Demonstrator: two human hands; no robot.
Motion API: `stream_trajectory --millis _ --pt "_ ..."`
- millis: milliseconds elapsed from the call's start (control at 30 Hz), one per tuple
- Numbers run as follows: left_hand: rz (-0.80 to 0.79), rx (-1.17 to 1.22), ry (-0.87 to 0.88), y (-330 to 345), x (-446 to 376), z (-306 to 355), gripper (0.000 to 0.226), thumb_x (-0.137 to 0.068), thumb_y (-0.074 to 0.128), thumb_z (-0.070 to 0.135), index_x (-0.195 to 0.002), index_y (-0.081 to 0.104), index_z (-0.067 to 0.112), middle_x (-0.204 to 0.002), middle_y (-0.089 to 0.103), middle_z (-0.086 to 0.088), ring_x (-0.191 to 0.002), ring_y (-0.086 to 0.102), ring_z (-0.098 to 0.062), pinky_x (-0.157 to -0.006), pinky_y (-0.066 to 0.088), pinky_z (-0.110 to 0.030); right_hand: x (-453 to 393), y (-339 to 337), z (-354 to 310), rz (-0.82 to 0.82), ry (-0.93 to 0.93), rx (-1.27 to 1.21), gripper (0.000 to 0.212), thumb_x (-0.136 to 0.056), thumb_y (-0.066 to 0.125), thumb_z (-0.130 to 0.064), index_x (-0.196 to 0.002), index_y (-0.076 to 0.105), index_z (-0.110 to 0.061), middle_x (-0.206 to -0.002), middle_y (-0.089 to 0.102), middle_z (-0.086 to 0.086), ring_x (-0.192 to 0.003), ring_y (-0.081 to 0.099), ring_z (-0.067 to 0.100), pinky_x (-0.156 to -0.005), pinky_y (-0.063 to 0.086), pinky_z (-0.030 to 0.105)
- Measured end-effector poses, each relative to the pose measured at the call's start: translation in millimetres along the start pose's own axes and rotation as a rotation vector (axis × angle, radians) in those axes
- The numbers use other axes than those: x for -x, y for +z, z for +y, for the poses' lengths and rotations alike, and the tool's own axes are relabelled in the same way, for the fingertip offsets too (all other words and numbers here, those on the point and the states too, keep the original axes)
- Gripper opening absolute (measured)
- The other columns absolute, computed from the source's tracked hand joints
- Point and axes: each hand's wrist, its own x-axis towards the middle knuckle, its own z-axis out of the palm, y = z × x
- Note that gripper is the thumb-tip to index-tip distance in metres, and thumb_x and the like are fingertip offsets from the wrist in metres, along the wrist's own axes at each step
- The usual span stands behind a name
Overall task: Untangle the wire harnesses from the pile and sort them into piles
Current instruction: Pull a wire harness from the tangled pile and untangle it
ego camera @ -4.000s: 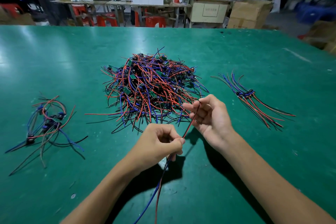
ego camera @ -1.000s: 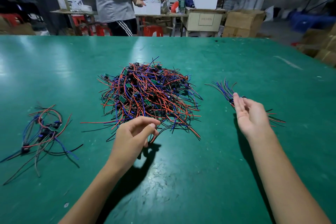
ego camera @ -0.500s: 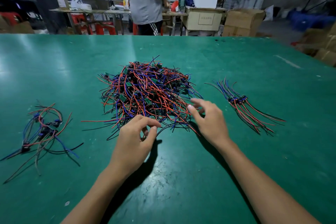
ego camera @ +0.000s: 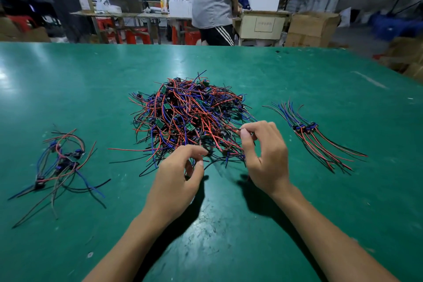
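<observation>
Green table (ego camera: 297,71), workshop behind; right hand (ego camera: 265,155) pinching pile (ego camera: 190,117) wire, left hand (ego camera: 176,181) half-curled, empty

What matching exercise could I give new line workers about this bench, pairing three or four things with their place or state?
Things:
1. big tangled pile
2. straight bundle
3. loose looped bunch
4. right hand

Places or states:
A. on the table's left side
B. pinching a wire at the pile's near edge
C. middle of the table
D. on the table's right side, wires laid side by side

Pairs: 1-C, 2-D, 3-A, 4-B
</observation>
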Motion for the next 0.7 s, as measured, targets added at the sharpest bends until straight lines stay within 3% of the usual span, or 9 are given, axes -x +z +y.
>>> stream_trajectory --millis 100,267,433,533,600,700 --pt "0.007 0.012 0.0 2 1 0 0.037 -0.092 0.068 0.01 -0.121 0.061 0.031 -0.098 0.065 0.017 -0.069 0.058 -0.016 -0.068 0.047 -0.019 1 -4 -4 0.022 -0.143 -0.02 0.019 -0.101 0.055 -0.016 -0.092 0.068 -0.006 -0.09 0.066 0.0 -0.081 0.055 0.02 -0.077 0.047 0.034" --pt "-0.01 0.017 0.011 2 0 2 0.057 -0.093 0.069 0.018 -0.143 0.048 0.037 -0.109 0.061 0.015 -0.061 0.052 -0.019 -0.068 0.051 -0.031 1 -8 -16 -0.013 -0.38 -0.023 0.015 -0.095 0.063 -0.013 -0.086 0.072 -0.005 -0.086 0.07 0.003 -0.076 0.06 0.026 -0.074 0.051 0.034" --pt "-0.071 -0.022 0.019 -2 0 6 0.042 -0.087 0.055 0.04 -0.129 0.061 0.037 -0.101 0.057 0.015 -0.057 0.052 -0.019 -0.067 0.051 -0.04 6 1 -33 -0.055 -0.493 -0.039 0.009 -0.086 0.073 -0.013 -0.081 0.075 -0.007 -0.081 0.071 0.002 -0.066 0.061 0.026 -0.064 0.051 0.035" --pt "-0.053 -0.02 -0.001 -3 0 4 0.04 -0.081 0.051 0.038 -0.114 0.072 0.029 -0.098 0.06 0.015 -0.063 0.055 -0.011 -0.07 0.051 -0.036 10 5 -38 -0.147 -0.534 -0.083 0.013 -0.088 0.073 -0.02 -0.083 0.075 -0.008 -0.083 0.073 0.001 -0.067 0.062 0.026 -0.063 0.051 0.037" --pt "0.028 -0.024 0.016 -3 0 1 0.02 -0.094 0.063 0.029 -0.106 0.077 0.022 -0.095 0.066 0.011 -0.074 0.061 -0.006 -0.073 0.051 -0.032 14 4 -38 -0.265 -0.399 -0.255 0.023 -0.095 0.064 -0.033 -0.092 0.075 -0.013 -0.088 0.072 -0.002 -0.073 0.063 0.023 -0.068 0.05 0.037" --pt "0.149 -0.015 0.016 -3 -2 -2 0.012 -0.095 0.069 0.021 -0.099 0.08 0.017 -0.087 0.072 0.007 -0.076 0.064 -0.002 -0.073 0.051 -0.027 11 2 -35 -0.358 0.224 -0.66 0.042 -0.1 0.041 -0.044 -0.102 0.074 -0.019 -0.085 0.072 0.002 -0.077 0.064 0.022 -0.073 0.049 0.04"
